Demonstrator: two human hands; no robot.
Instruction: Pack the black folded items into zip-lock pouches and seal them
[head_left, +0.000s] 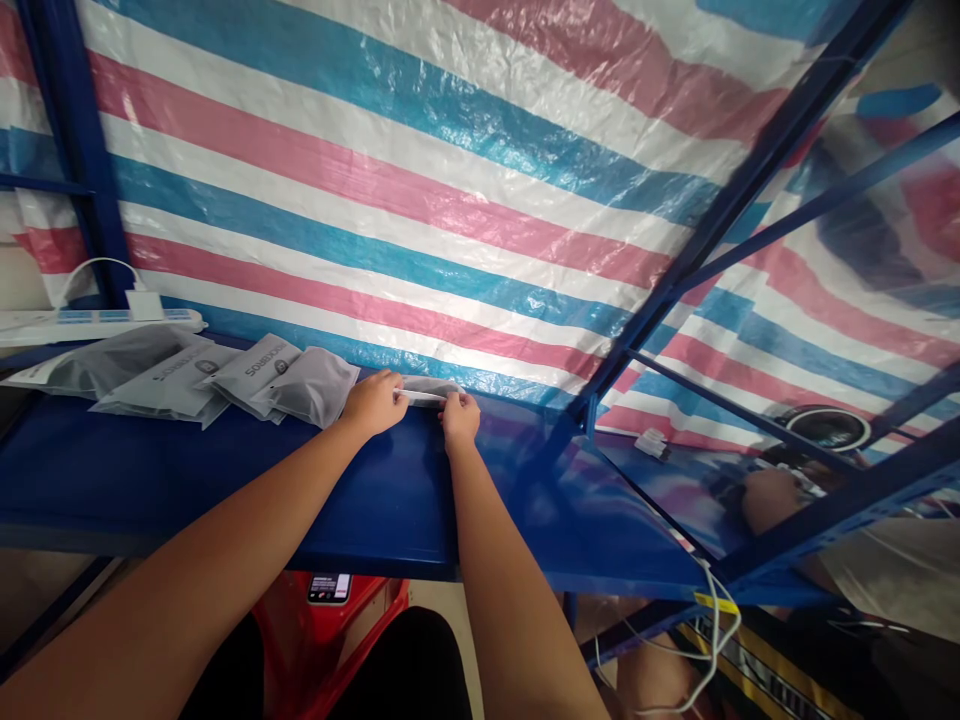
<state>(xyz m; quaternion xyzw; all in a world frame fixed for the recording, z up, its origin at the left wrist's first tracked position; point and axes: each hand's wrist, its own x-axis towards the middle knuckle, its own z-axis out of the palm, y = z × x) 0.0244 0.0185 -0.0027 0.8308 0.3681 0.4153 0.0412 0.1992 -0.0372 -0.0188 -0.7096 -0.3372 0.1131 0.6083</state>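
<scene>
Both arms reach forward over the blue shelf. My left hand is closed on the left end of a greyish plastic bag, and my right hand pinches its right end. The bag lies low against the striped sheet at the back, stretched between the two hands; what it contains does not show. Just left of my left hand rests a frosted grey pouch with a rounded bulge. Beside it lie a printed grey pouch, another printed pouch and a larger grey bag, overlapping in a row.
A white power strip with a plugged-in charger stands at the back left. A phone lies on a red stool below. Blue posts divide off the right side, where another person's hand shows near a round dark object.
</scene>
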